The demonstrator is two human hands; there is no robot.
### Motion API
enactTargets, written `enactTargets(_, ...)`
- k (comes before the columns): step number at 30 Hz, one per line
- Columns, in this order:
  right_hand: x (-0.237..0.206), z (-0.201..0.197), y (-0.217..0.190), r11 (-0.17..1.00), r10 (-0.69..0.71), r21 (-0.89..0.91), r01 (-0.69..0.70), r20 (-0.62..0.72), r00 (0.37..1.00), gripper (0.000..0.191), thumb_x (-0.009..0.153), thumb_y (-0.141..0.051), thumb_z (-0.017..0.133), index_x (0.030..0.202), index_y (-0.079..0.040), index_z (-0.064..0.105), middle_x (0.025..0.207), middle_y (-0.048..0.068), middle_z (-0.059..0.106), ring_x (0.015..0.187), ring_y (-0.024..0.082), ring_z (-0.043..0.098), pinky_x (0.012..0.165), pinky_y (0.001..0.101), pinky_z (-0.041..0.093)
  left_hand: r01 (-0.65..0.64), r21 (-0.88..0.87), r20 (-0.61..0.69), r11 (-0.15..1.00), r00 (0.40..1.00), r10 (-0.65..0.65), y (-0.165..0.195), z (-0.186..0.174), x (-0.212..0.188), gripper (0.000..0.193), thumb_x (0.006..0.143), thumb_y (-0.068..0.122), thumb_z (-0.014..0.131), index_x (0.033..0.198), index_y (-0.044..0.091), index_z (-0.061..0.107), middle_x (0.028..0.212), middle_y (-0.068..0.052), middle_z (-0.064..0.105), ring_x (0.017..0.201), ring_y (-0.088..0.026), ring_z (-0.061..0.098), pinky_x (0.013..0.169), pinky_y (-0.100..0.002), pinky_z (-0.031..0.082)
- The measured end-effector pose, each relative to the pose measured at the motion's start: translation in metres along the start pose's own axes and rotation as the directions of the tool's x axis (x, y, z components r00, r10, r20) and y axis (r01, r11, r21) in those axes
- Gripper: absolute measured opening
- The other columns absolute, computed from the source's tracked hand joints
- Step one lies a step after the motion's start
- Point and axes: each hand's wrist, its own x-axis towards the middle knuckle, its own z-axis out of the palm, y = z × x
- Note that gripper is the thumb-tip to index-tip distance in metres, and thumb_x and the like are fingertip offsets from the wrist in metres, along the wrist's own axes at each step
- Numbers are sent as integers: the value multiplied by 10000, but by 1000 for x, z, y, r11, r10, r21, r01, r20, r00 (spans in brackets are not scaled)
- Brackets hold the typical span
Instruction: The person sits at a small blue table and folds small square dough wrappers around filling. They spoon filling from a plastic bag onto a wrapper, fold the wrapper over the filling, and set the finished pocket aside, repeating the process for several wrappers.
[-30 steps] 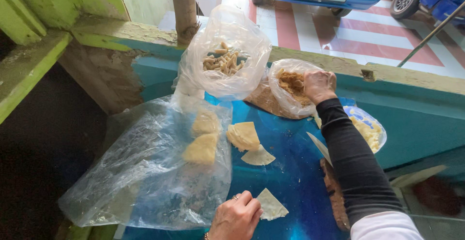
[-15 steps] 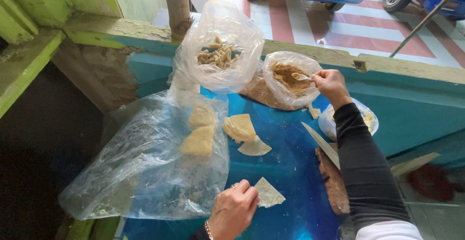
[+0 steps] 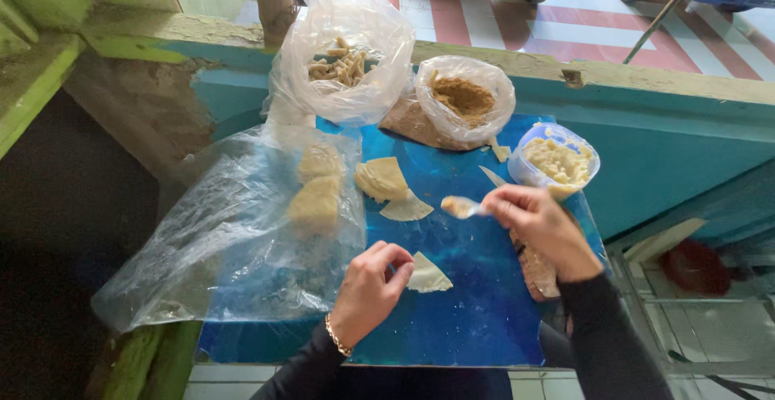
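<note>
My right hand (image 3: 539,226) grips a small spoon (image 3: 462,206) loaded with brownish filling, held over the blue board (image 3: 476,303). My left hand (image 3: 370,291) rests on the board with its fingertips pressing the edge of a pale triangular wrapper (image 3: 428,274). More folded wrappers (image 3: 389,186) lie just beyond, toward the middle of the board. A clear bag of brown crumbly filling (image 3: 463,100) stands open at the back.
A big clear bag with pale dough pieces (image 3: 315,198) sprawls on the left. Another bag of light strips (image 3: 343,65) stands at the back left. A bowl of whitish mash (image 3: 557,162) sits at the right edge. A teal ledge (image 3: 646,93) runs behind.
My right hand has drawn back from the brown filling bag toward me, carrying the filled spoon. My left hand stays on the triangular wrapper.
</note>
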Motion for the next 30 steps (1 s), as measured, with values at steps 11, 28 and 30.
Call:
enactTargets(11, -59, 75, 33, 984, -131, -125, 131, 7, 991, 170, 943, -182, 677, 970, -25, 738, 720, 6, 679, 676, 50, 580, 609, 250, 501, -121, 468, 57, 875, 993, 107, -12, 13, 6, 180, 811, 207, 766, 916, 108, 659, 928, -92, 611, 897, -323, 655, 713, -453, 520)
enactTargets(28, -58, 74, 39, 988, -120, -104, 112, -68, 990, 180, 956, -196, 669, 974, -32, 740, 682, -12, 619, 644, 43, 520, 566, 242, 450, -304, 358, 76, 883, 952, 297, 3, 45, -48, 240, 871, 225, 749, 1063, 84, 720, 968, -100, 628, 939, -298, 648, 751, -429, 518)
enactTargets(30, -57, 75, 41, 992, -102, -80, 97, -63, 993, 177, 963, -194, 678, 974, -28, 741, 687, -2, 603, 646, 52, 502, 567, 248, 436, -306, 446, 39, 841, 945, 324, 4, 42, -49, 326, 826, 208, 748, 1108, 51, 700, 960, -115, 624, 934, -315, 645, 703, -442, 496)
